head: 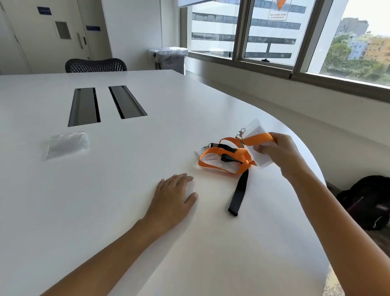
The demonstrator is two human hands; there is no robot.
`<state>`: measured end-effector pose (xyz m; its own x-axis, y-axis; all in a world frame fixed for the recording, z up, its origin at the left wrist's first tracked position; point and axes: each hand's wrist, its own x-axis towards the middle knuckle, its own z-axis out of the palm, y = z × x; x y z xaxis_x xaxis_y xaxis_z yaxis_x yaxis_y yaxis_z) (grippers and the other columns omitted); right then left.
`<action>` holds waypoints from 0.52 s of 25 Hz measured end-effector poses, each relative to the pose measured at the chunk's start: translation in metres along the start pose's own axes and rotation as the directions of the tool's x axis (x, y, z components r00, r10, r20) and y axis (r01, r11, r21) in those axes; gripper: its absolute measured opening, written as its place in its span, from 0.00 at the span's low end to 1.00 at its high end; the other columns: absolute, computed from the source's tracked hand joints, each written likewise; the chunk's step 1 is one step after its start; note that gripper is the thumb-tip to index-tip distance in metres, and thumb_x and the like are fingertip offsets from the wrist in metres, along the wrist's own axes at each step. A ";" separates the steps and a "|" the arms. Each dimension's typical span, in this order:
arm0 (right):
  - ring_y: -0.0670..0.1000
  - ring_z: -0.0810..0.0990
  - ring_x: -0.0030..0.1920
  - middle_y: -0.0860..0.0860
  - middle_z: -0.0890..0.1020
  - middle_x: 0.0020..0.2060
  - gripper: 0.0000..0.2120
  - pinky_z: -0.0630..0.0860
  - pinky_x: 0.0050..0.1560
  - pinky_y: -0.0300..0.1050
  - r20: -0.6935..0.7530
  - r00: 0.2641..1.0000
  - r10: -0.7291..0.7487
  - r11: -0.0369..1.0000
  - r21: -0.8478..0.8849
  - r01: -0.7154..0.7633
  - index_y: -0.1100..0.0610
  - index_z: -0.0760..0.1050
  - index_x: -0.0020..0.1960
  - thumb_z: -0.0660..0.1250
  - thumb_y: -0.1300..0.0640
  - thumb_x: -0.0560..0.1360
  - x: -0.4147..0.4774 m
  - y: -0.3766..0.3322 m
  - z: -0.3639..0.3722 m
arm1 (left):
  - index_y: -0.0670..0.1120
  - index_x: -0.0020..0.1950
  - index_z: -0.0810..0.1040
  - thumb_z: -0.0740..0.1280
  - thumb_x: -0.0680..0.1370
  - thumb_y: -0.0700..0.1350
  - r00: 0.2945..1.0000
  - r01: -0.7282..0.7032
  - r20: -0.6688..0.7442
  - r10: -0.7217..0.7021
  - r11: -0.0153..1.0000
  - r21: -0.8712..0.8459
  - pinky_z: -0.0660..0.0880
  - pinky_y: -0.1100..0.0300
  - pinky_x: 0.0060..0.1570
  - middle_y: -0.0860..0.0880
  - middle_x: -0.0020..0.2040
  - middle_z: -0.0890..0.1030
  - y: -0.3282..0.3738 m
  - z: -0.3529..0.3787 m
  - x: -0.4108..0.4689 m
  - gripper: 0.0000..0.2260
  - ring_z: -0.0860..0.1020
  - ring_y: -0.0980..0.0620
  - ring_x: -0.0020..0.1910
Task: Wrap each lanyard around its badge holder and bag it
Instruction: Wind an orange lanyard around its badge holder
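Observation:
On the white table [124,195] to my right lies a tangle of lanyards. An orange lanyard [214,151] loops over a clear badge holder [209,161] with a name card. A black lanyard [239,193] trails from the tangle toward me. My right hand [279,154] holds a second clear badge holder [258,155] lifted off the table and pinches the orange strap [259,137] against it. Flat on the table, left of the tangle, rests my left hand [175,194], fingers straight, holding nothing. A stack of clear plastic bags [66,144] lies far to the left.
Two dark cable slots [84,106] [127,101] are set in the table beyond the bags. The table's curved edge runs close behind my right hand. A black backpack [375,200] sits on the floor to the right. A mesh chair [95,65] stands at the far side.

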<state>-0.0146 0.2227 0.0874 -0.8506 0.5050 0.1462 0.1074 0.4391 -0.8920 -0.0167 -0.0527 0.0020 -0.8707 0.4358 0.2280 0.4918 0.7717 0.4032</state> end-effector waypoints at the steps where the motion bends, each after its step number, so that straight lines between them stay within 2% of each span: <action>1: 0.55 0.76 0.45 0.56 0.79 0.41 0.04 0.70 0.43 0.46 0.011 0.998 -0.065 0.997 0.044 0.064 0.61 0.79 0.45 0.70 0.64 0.71 -0.007 -0.013 0.001 | 0.51 0.73 0.64 0.58 0.81 0.52 1.000 0.002 -0.003 -0.002 0.997 -0.083 0.57 0.55 0.72 0.53 0.74 0.66 0.003 -0.004 0.003 0.20 0.64 0.53 0.72; 4: 0.53 0.75 0.43 0.60 0.79 0.42 0.09 0.71 0.44 0.48 0.011 0.973 -0.229 0.961 0.160 0.225 0.65 0.78 0.51 0.70 0.64 0.71 -0.029 -0.048 0.007 | 0.49 0.72 0.65 0.60 0.81 0.50 1.000 -0.004 -0.016 -0.001 0.935 -0.355 0.66 0.60 0.65 0.53 0.71 0.69 0.019 -0.019 0.011 0.19 0.70 0.52 0.67; 8: 0.52 0.77 0.45 0.62 0.80 0.46 0.11 0.75 0.46 0.46 0.049 0.923 -0.381 0.874 0.346 0.342 0.63 0.78 0.55 0.70 0.62 0.73 -0.064 -0.086 0.020 | 0.48 0.72 0.66 0.62 0.80 0.48 0.999 0.002 -0.033 -0.023 0.844 -0.536 0.73 0.62 0.56 0.52 0.68 0.74 0.045 -0.035 0.027 0.20 0.79 0.52 0.55; 11: 0.56 0.78 0.49 0.59 0.81 0.47 0.12 0.76 0.53 0.54 0.081 0.898 -0.433 0.802 0.489 0.343 0.62 0.78 0.58 0.69 0.66 0.74 -0.081 -0.108 0.030 | 0.48 0.73 0.65 0.64 0.80 0.47 0.999 0.043 0.019 -0.040 0.755 -0.654 0.80 0.56 0.51 0.49 0.68 0.73 0.055 -0.037 0.036 0.22 0.80 0.50 0.54; 13: 0.60 0.78 0.49 0.56 0.80 0.46 0.12 0.75 0.55 0.57 0.121 0.888 -0.444 0.780 0.540 0.316 0.63 0.78 0.58 0.68 0.67 0.75 -0.086 -0.120 0.036 | 0.47 0.73 0.64 0.65 0.79 0.46 0.995 0.099 0.071 -0.069 0.693 -0.714 0.80 0.54 0.53 0.47 0.67 0.73 0.058 -0.034 0.042 0.23 0.80 0.48 0.55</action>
<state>0.0267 0.0995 0.1665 -0.8653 0.1632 0.4739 -0.4631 0.1012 -0.8805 -0.0253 -0.0053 0.0646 -0.9004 0.4133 0.1362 0.2548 0.2472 0.9349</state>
